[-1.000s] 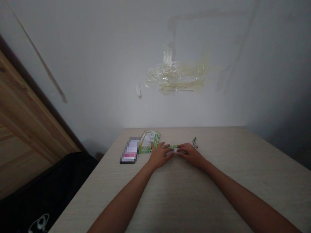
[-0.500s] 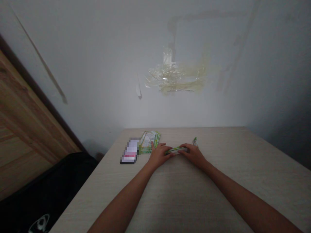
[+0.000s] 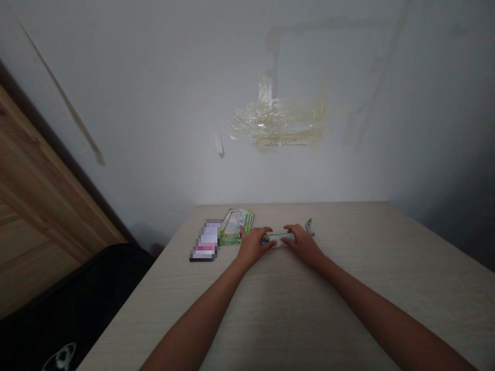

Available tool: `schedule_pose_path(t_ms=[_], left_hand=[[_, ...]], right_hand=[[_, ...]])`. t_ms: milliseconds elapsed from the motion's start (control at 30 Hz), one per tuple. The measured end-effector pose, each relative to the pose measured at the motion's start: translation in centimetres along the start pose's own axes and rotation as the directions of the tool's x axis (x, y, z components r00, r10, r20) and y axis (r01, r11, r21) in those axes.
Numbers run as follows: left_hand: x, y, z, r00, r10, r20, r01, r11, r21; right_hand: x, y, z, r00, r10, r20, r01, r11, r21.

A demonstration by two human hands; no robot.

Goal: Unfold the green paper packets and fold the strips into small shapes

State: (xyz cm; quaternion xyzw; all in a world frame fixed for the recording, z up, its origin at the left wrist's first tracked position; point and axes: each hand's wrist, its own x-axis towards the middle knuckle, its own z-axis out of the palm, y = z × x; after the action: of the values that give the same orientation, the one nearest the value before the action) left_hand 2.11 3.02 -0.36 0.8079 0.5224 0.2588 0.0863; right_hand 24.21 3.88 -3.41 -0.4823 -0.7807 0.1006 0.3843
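Note:
Between my two hands, low over the table, is a small flat packet (image 3: 281, 240), whitish with green and pink marks. My left hand (image 3: 252, 245) is closed around its left end, the thumb at the near side and the fingers beyond. At the right end, my right hand (image 3: 307, 247) has its thumb against the near side, while its index finger arches over the far side. Both ends of the packet are hidden by my fingers. Just behind my left hand lies a stack of green and white packets (image 3: 234, 222).
A phone (image 3: 207, 239) with a blurred screen lies left of the stack. Beyond my right hand is a small green and white scrap (image 3: 310, 226). The pale wooden table (image 3: 348, 232) meets a wall (image 3: 174, 103) with tape remnants (image 3: 284, 121). A black bag-like item (image 3: 88, 288) stands at left.
The packet has turned so more of its whitish face shows. My right index finger has risen and spread from the thumb. My left hand has barely moved.

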Motion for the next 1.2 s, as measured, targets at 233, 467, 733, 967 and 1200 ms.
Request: schedule_pose_path(t_ms=[233,467,733,967,1200], left_hand=[[-0.1,0.4,-0.3,1.000,0.019,0.011,-0.019,0.999,-0.031],[-0.1,0.3,-0.2,0.999,0.038,0.034,-0.040,0.998,0.049],[-0.2,0.1,0.2,0.995,0.094,0.023,-0.096,0.991,0.092],[-0.2,-0.1,0.3,0.994,0.106,0.010,-0.106,0.994,0.040],[-0.2,-0.3,0.1,0.991,0.128,0.048,-0.131,0.988,0.076]], right_hand=[[0.0,-1.0,-0.3,1.000,-0.004,-0.010,0.004,0.997,-0.071],[-0.1,-1.7,-0.8,0.992,-0.117,-0.046,0.112,0.989,-0.099],[-0.2,-1.6,-0.7,0.977,-0.214,0.000,0.212,0.967,-0.142],[-0.3,-1.6,-0.7,0.980,-0.197,0.035,0.200,0.967,-0.156],[-0.3,-1.6,-0.7,0.986,-0.158,0.056,0.165,0.974,-0.158]])
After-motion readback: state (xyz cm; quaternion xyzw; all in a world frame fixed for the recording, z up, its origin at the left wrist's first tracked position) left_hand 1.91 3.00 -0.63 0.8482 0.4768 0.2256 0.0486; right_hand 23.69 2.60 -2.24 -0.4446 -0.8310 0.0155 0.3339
